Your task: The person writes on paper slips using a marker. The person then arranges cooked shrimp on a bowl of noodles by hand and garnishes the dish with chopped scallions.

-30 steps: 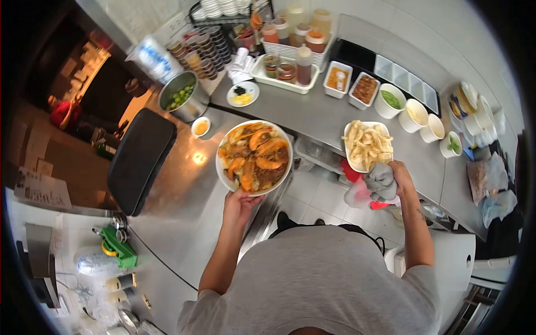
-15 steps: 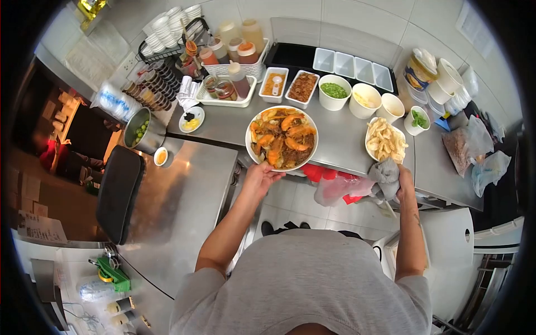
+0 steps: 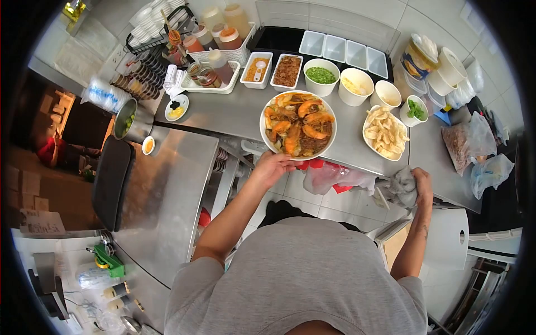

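A round white bowl (image 3: 298, 125) of noodles topped with several shrimp is held at its near edge by my left hand (image 3: 274, 169), over the front edge of the steel counter. Bunched in my right hand (image 3: 422, 187) is a grey cloth (image 3: 401, 188), hanging just off the counter's edge. Between the two hands and farther back, a white dish of pale crackers (image 3: 386, 133) rests on the counter. Cups of green onion (image 3: 321, 77) and leafy greens (image 3: 415, 110) stand behind these dishes.
Sauce bottles (image 3: 220, 67) and a white basket (image 3: 210, 84) sit at the back left. A metal pot (image 3: 138, 121) and a black tray (image 3: 113, 183) are at the left. Plastic bags (image 3: 487, 173) lie at the right; a pink bag (image 3: 321, 180) hangs below the counter.
My right hand and the grey cloth have moved right and down, away from the cracker dish. The bowl in my left hand has shifted right in view, while the camera view has moved slightly.
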The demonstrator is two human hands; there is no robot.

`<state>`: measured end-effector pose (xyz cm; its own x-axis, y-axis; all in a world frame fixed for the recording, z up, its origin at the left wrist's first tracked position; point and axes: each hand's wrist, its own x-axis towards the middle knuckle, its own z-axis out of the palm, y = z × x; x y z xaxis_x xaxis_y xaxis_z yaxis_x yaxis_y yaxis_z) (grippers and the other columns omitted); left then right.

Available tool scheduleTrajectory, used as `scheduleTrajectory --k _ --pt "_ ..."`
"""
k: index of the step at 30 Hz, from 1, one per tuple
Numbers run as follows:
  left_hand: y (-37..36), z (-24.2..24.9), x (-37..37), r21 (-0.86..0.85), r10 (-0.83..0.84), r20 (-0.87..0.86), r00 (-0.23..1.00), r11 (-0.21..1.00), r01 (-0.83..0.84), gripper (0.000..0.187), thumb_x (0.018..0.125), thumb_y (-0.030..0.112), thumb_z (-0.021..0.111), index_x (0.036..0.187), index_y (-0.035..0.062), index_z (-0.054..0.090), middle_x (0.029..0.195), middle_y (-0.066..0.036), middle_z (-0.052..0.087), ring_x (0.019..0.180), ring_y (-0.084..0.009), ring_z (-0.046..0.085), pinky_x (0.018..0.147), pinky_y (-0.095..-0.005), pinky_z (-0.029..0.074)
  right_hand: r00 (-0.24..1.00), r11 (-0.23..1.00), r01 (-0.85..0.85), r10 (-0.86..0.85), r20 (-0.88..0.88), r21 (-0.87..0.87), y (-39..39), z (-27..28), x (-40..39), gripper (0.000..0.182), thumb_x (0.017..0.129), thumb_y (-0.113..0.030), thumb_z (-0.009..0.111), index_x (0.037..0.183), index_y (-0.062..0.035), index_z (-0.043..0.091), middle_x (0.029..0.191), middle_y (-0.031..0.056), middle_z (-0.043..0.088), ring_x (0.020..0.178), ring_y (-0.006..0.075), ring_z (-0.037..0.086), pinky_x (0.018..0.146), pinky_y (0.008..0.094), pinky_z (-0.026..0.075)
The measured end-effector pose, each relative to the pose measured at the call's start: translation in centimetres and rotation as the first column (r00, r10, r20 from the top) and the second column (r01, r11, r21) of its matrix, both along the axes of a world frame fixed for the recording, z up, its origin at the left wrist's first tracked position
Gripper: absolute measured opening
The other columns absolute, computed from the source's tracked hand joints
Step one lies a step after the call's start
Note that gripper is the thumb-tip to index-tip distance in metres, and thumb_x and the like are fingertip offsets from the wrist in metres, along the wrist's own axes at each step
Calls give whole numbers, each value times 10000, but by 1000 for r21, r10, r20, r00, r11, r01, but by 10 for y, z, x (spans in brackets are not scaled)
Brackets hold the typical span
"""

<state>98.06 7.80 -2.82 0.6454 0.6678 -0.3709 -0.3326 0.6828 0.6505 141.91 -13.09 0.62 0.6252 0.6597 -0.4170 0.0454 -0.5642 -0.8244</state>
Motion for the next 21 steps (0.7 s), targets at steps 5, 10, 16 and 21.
scheduleTrajectory --k 5,10,16,21 --pt "6 16 1 114 -329 -436 837 903 415 304 878 201 555 1112 9 531 991 -110 635 842 -198 640 607 -285 478 648 956 285 -137 749 -72 20 -13 21 326 804 -341 511 893 -38 590 767 132 652 755 309 637 666 382 484" --pt "58 87 -17 244 -301 -796 524 633 735 231 886 275 553 1003 84 611 866 -19 631 681 -87 583 553 -228 444 465 876 459 -93 881 -150 46 -31 2 352 844 -392 448 973 -88 571 839 191 648 784 408 612 676 486 471" --pt "169 107 100 736 235 -676 698 268 622 222 853 247 581 947 47 599 752 -55 597 670 -167 557 614 -264 464 455 860 492 -121 882 -136 49 -35 4 354 850 -396 428 994 -96 550 829 207 644 774 418 607 684 488 466" --pt "216 67 200 478 499 -742 447 -72 875 346 795 265 623 1087 88 568 956 -165 626 991 -338 552 818 -418 468 464 835 539 -182 867 -114 53 -30 -3 359 849 -405 437 1001 -105 561 834 202 647 791 403 613 685 480 468"
